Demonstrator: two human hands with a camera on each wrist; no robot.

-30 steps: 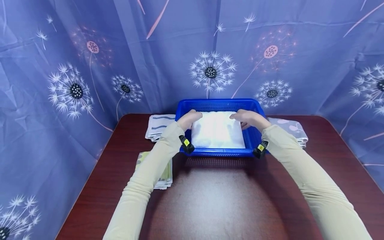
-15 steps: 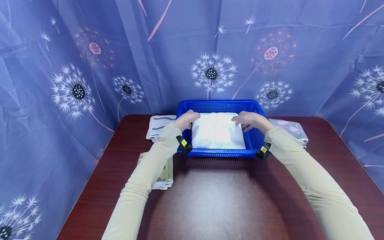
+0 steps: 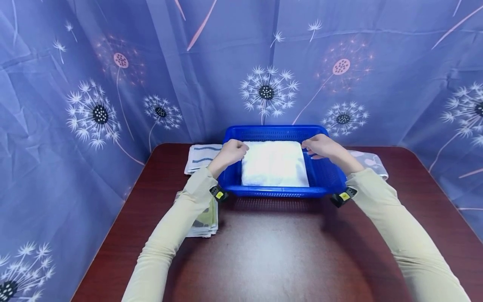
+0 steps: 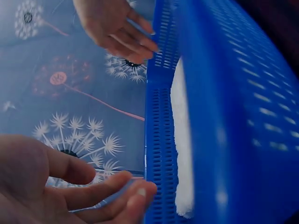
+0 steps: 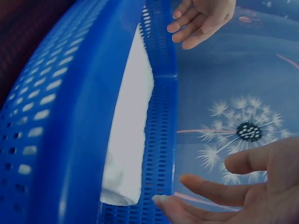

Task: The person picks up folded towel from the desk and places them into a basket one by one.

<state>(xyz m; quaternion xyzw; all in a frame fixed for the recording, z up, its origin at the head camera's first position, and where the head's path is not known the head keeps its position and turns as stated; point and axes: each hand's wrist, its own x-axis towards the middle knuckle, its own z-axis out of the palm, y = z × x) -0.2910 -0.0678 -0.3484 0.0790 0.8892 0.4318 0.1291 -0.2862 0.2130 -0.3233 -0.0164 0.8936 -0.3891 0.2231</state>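
A folded white towel (image 3: 274,164) lies flat inside a blue perforated plastic basket (image 3: 279,191). My left hand (image 3: 232,152) hovers over the basket's left side, close to the towel's far left corner. Its fingers (image 4: 103,191) are loosely bent with nothing between them in the left wrist view. Over the basket's right side is my right hand (image 3: 322,147), apart from the towel, its relaxed fingers (image 5: 210,189) holding nothing in the right wrist view.
A blue-striped folded towel (image 3: 201,156) lies left of the basket, and a green-patterned one (image 3: 206,218) lies nearer. A grey-pink towel (image 3: 371,161) is at the right. Behind the brown table (image 3: 271,251) hangs a blue dandelion curtain (image 3: 211,84).
Both hands have come off the white towel and moved apart, the left hand slightly leftward and the right hand rightward and up. The towel stays in the basket.
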